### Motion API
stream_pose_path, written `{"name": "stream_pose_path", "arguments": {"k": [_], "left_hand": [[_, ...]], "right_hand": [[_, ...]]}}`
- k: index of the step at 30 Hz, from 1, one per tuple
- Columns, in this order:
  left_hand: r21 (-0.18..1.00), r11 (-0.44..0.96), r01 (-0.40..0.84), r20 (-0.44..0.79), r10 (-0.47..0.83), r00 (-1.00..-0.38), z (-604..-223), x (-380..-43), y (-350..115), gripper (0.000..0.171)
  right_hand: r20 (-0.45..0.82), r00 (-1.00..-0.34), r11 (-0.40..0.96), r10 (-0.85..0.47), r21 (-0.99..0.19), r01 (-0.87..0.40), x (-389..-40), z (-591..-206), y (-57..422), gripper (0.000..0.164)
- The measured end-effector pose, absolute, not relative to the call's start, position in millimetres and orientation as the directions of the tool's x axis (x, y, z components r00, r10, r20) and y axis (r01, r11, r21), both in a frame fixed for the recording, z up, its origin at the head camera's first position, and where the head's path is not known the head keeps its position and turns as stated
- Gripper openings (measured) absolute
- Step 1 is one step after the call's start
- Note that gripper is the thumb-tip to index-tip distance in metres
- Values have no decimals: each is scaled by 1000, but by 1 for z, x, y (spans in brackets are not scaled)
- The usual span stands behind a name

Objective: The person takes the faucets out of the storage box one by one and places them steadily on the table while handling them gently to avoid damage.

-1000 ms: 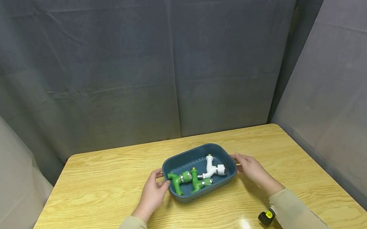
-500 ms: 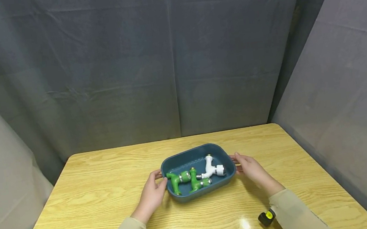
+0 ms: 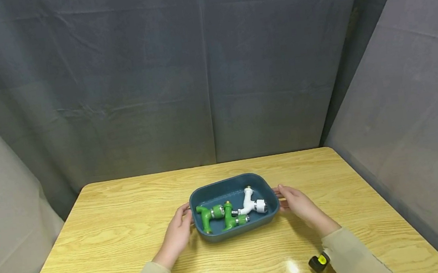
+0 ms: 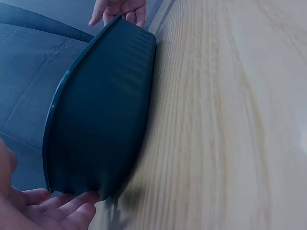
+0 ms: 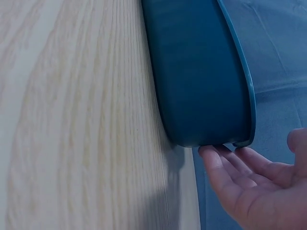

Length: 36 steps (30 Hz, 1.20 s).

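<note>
A dark teal rectangular basin [image 3: 239, 231] stands slightly angled on the table. Inside lie two green taps [image 3: 206, 215], one at the left and another green tap [image 3: 229, 217] in the middle, plus a white tap [image 3: 247, 202] at the right. My left hand [image 3: 177, 233] touches the basin's left end with its fingertips; in the left wrist view the thumb stays off the wall. At the opposite end, the fingers of my right hand [image 3: 299, 205] press lightly extended against the wall under the rim, thumb apart, as the right wrist view shows.
The wooden table [image 3: 117, 240] extends around the basin on all sides. Behind its far edge hangs a dark grey curtain [image 3: 136, 96]. Paler cloth [image 3: 415, 98] borders the right side, and another light cloth [image 3: 0, 195] the left.
The basin with its taps has shifted a little to the left and slightly nearer. My left hand has moved left, its thumb coming off the rim; the right hand has barely moved.
</note>
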<state>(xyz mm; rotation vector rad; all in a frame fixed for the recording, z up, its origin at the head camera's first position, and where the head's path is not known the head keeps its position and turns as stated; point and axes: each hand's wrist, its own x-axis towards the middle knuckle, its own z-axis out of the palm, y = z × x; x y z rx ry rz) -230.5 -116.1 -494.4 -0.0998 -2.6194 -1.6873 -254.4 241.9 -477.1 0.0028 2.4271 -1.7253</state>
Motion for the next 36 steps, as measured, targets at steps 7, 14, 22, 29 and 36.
{"name": "stream_pose_path", "arguments": {"k": [7, 14, 22, 29, 36], "left_hand": [[918, 394, 43, 23, 54, -998, -491, -228, -123, 50], [921, 388, 29, 12, 45, -999, -493, -231, -128, 51], [926, 378, 22, 8, 38, -999, -493, -230, -132, 51], [932, 360, 44, 32, 42, -999, -493, -230, -138, 50], [919, 392, 47, 39, 30, -999, -494, -229, -142, 50]], "right_hand": [[-142, -982, 348, -125, -933, 91, -251, -476, 240, 63], [-135, -983, 358, -125, -930, 82, -248, -477, 235, 59], [-113, -986, 364, -121, -929, 62, -244, -478, 228, 53], [-120, -985, 354, -127, -933, 68, -240, -477, 222, 48], [-133, -979, 371, -153, -926, 68, -235, -474, 218, 46]]}}
